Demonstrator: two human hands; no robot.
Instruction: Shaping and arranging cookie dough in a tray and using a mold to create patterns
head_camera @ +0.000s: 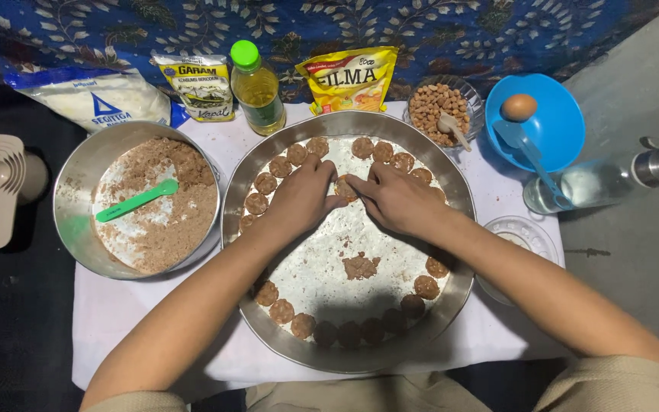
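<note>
A large round metal tray lies in front of me, dusted white, with several brown dough balls set around its edge. My left hand and my right hand meet near the tray's far middle. Both pinch one brown dough ball between their fingertips. A small loose lump of dough lies in the tray's middle.
A metal bowl of brown dough with a green spatula sits left. Behind are a flour bag, a salt packet, an oil bottle, a yellow pouch, a peanut bowl, a blue bowl with an egg, and a water bottle.
</note>
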